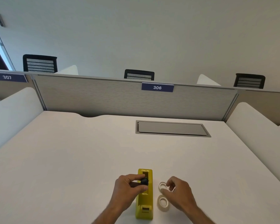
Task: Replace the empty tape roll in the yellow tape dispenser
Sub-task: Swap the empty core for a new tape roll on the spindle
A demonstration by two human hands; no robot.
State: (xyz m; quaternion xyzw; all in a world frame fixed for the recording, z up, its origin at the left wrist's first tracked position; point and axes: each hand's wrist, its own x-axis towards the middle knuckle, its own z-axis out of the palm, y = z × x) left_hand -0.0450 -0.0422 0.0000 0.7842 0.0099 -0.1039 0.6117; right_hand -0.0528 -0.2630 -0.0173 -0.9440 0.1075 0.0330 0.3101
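Navy partition labels (157,87) read 306 and 307; left hand (129,186) pinches black spool hub (144,181) over yellow tape dispenser (144,202), right hand (179,192) grips white tape core (162,186).

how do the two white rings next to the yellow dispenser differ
The thin white ring sits farther from the person, at the right hand's fingertips; the thicker white tape roll lies nearer, apart from the fingers. The thin ring looks narrow-walled, the roll wider-walled. Both lie flat on the white desk, right of the yellow tape dispenser.

dispenser (144,201) on desk (71,159), rolls (163,202) rt
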